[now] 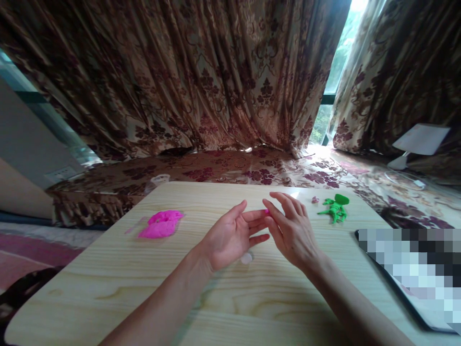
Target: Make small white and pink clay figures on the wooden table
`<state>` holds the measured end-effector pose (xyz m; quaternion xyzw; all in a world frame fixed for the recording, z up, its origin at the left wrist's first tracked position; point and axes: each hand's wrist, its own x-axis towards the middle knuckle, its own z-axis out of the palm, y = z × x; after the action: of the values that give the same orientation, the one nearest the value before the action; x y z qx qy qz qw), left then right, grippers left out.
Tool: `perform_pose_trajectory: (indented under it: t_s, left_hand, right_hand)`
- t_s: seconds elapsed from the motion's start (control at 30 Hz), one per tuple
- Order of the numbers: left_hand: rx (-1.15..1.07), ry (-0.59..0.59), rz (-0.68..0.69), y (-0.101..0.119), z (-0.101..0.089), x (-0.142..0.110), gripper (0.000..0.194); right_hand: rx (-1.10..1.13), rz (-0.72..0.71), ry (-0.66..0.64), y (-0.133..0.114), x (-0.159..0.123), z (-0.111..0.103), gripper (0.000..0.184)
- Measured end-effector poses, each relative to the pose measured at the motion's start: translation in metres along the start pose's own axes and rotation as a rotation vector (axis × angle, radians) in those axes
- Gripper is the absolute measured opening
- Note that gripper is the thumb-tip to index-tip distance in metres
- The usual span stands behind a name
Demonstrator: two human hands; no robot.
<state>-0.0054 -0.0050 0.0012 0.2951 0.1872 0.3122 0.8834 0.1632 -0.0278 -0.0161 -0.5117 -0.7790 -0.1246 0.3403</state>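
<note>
—Left hand (230, 235)?
—Palm up, loosely spread; right hand (293, 233) above, thumb near forefinger. Between both, a tiny bright-pink, clay-like lump (267, 211); whether pinched by the right, cannot tell.
—How far along?
—Probably early: seemingly unshaped, too small for detail. Farther left, a larger crumpled bright-pink mass (163, 224), likely mostly unused; right, a bright-green figure (336, 210).

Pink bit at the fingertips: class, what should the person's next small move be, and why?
Probably a gentle pinch and roll of the pink bit: it sits at a fingertip of the open left hand, and the right hand has its thumb and forefinger close about it.
</note>
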Motion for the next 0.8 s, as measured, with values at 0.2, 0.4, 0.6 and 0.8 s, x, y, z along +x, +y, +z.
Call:
perform_pose_trajectory:
  t_s: [0.2,0.4,0.6,0.8]
  left_hand:
    - [0.144,0.151,0.126,-0.010,-0.009,0.006,0.013]
    - [0.201,0.197,0.171,-0.011,-0.012,0.006,0.013]
    - [0.339,0.211,0.176,-0.012,-0.010,0.005,0.017]
    - [0.625,0.294,0.292,-0.001,-0.008,0.002,0.025]
  right_hand:
    - [0.033,-0.038,-0.025,-0.006,0.000,0.000,0.034]
    - [0.164,-0.032,0.052,-0.005,0.000,0.000,0.031]
    - [0.258,-0.029,0.116,-0.005,-0.001,0.002,0.017]
    - [0.393,0.042,0.188,-0.001,0.000,0.002,0.015]
